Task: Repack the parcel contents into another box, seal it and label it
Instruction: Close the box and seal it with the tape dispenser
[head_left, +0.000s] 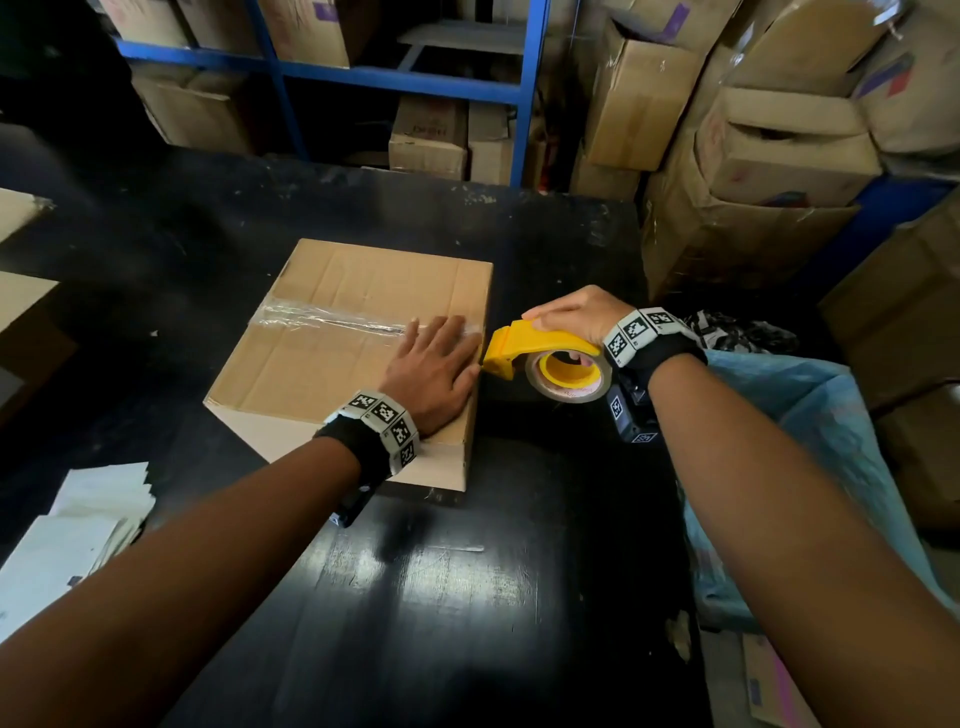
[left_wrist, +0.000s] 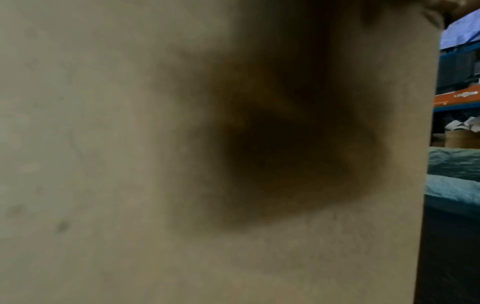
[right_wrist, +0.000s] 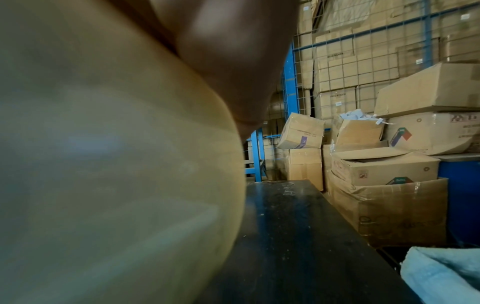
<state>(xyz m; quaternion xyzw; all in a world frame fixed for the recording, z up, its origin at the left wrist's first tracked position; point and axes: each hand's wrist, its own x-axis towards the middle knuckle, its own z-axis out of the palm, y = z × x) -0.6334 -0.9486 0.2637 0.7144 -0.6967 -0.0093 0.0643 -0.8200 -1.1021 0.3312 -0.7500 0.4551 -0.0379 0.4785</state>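
Dark surface (head_left: 260, 218): left hand (head_left: 434, 371), fingers flat, pinning box (head_left: 332, 364); right hand (head_left: 574, 312) gripping tape dispenser (head_left: 540, 353). Advisable: tearing tape cleanly at edge.

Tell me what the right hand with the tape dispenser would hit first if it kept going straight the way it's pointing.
Probably the left hand. The right hand aims the tape dispenser leftward at the box edge, where the left hand lies flat; its nose is already about at those fingers, though depth is unclear.

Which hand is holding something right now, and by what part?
The right hand grips the yellow plastic tape dispenser by its top handle; the left hand only presses flat.
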